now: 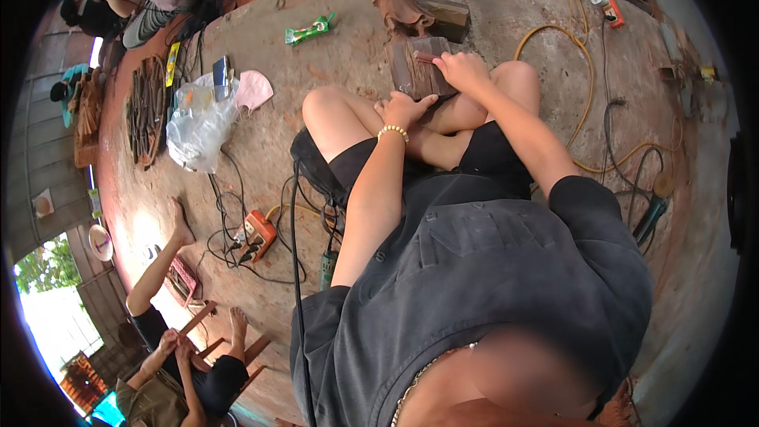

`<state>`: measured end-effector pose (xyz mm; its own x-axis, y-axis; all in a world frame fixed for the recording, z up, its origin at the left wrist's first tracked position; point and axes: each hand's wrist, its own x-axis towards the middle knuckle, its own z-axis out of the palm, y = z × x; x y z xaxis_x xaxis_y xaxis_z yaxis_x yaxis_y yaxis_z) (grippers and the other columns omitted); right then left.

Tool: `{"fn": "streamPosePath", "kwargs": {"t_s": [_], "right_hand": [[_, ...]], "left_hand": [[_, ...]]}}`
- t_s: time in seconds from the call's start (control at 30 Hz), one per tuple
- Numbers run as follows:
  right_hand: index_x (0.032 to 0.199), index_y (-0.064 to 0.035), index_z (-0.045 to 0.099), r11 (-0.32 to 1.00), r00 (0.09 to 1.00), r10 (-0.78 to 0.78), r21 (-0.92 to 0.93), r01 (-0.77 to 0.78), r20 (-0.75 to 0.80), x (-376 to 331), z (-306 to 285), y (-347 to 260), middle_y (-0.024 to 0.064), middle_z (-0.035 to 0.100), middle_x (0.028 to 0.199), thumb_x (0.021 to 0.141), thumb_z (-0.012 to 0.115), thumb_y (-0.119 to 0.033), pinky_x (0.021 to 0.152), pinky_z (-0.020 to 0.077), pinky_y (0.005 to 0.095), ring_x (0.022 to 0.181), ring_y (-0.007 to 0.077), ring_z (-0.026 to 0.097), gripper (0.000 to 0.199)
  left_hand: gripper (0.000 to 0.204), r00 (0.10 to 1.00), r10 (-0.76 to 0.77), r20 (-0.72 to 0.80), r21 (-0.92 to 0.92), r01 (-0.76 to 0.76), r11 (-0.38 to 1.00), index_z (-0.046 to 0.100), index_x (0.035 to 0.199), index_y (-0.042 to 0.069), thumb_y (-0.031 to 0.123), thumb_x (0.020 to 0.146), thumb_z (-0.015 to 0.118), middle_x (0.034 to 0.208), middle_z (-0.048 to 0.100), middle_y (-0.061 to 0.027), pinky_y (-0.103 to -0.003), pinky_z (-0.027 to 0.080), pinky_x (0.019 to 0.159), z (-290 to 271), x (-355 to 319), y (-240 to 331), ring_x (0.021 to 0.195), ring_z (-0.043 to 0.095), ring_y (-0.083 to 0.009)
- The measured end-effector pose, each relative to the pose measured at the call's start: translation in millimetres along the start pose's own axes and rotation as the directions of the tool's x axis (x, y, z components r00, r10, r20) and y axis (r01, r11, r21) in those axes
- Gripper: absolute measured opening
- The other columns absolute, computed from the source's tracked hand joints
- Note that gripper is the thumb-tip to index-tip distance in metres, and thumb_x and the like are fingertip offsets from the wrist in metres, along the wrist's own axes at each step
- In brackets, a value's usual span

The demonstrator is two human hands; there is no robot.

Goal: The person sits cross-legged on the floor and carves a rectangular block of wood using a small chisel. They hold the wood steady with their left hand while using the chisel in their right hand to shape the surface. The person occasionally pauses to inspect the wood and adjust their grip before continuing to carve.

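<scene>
Over wooden block (404, 71), brown stick (424, 57) pinched in right fingers (447, 64), jutting leftward; left fingers (426, 102) spread at block's near edge.

no wording I can actually make out here tbh, big tone-on-tone lettering (466, 240) across the dark grey T-shirt (514, 292), too faint and warped to read, pale print on the shiny green wrapper (309, 31), way too small and blurry
</scene>
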<state>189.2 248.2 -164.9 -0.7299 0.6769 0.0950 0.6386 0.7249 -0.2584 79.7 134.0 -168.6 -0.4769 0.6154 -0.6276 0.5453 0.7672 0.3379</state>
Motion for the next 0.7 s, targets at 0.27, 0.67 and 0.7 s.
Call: {"fn": "streamPosePath", "kwargs": {"t_s": [0.27, 0.67, 0.7], "right_hand": [[0.066, -0.0070, 0.051, 0.968, 0.965, -0.241, -0.047, 0.247, 0.109, -7.9, -3.1, 7.1, 0.0129, 0.056, 0.056, 0.080, 0.044, -0.035, 0.047, 0.0451, 0.0408, 0.054, 0.0302, 0.057, 0.032], [0.069, -0.0054, 0.054, 0.846, 0.827, -0.446, -0.142, 0.514, 0.341, 26.7, -30.1, 10.7, 0.0136, 0.057, 0.057, 0.081, 0.042, -0.036, 0.049, 0.0455, 0.0393, 0.055, 0.0305, 0.057, 0.034], [0.067, -0.0073, 0.052, 0.839, 0.849, -0.460, -0.184, 0.512, 0.261, 37.1, -31.4, 22.3, 0.0129, 0.055, 0.054, 0.080, 0.043, -0.037, 0.045, 0.0442, 0.0391, 0.051, 0.0302, 0.056, 0.033]], "left_hand": [[0.102, 1.000, -0.006, -0.007, -0.010, 0.006, 1.000, 0.034, 0.112, -0.015, 0.068, 0.055, 0.053, 0.114, 0.041, -0.0295, -0.040, 0.010, 0.099, 4.6, 4.9, -4.6, 0.115, 0.031, -0.0360], [0.099, 0.990, 0.029, -0.136, 0.016, -0.027, 1.000, 0.037, 0.109, -0.015, 0.069, 0.058, 0.050, 0.107, 0.047, -0.0285, -0.040, 0.013, 0.098, 7.5, -3.4, -13.0, 0.111, 0.039, -0.0343], [0.099, 0.989, 0.065, -0.130, -0.009, -0.066, 0.998, 0.037, 0.108, -0.015, 0.069, 0.058, 0.050, 0.107, 0.047, -0.0286, -0.040, 0.013, 0.098, 6.7, -2.9, -8.4, 0.110, 0.039, -0.0347]]}}
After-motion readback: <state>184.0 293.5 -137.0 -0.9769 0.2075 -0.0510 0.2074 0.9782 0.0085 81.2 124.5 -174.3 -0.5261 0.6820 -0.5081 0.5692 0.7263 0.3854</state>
